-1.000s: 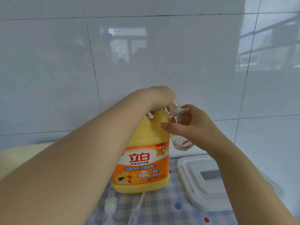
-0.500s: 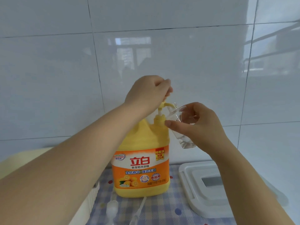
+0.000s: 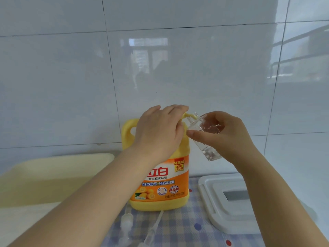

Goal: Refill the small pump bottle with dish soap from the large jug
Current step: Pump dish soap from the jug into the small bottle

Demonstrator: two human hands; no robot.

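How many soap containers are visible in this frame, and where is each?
2. The yellow jug stands on the checked cloth, with the left hand on its pump. The clear small bottle is held tilted at the spout by the right hand.

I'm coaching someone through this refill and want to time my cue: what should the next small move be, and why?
Probably press the jug's pump head down again with the left hand while holding the clear bottle steady. The yellow spout sits right at the bottle's open neck, tilted in the right hand, and the bottle looks nearly empty.
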